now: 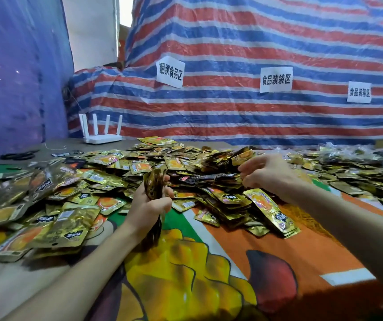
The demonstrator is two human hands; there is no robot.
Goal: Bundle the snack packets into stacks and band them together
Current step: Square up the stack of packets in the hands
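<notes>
The left hand (pixel 148 203), left of the frame's centre, is closed around a stack of packets (pixel 155 181). The stack stands on edge, its upper end rising above the fingers and its lower end dropping below the wrist, over the printed cover of the tabletop (pixel 209 262).

The right hand (pixel 268 174), at centre right, reaches into the heap of loose packets (pixel 121 163). Its fingers are curled and their tips meet a tilted gold packet (pixel 242 158) on a raised part of the heap. Whether the hand really grips that packet cannot be told.

The gold and dark packets lie spread across the whole middle band of the frame, thickest at the left and centre. A flatter layer runs off to the right edge. Just below the right wrist lies a long gold bundle (pixel 272 213), slanting toward the lower right, on the orange part of the cover.

In the upper left of the tabletop stands a white router (pixel 102 137) with upright antennas. Behind everything hangs a red, white and blue striped tarp (pixel 255 47) bearing white paper signs (pixel 276 79), and a blue sheet (pixel 12 77) covers the left edge of the frame.
</notes>
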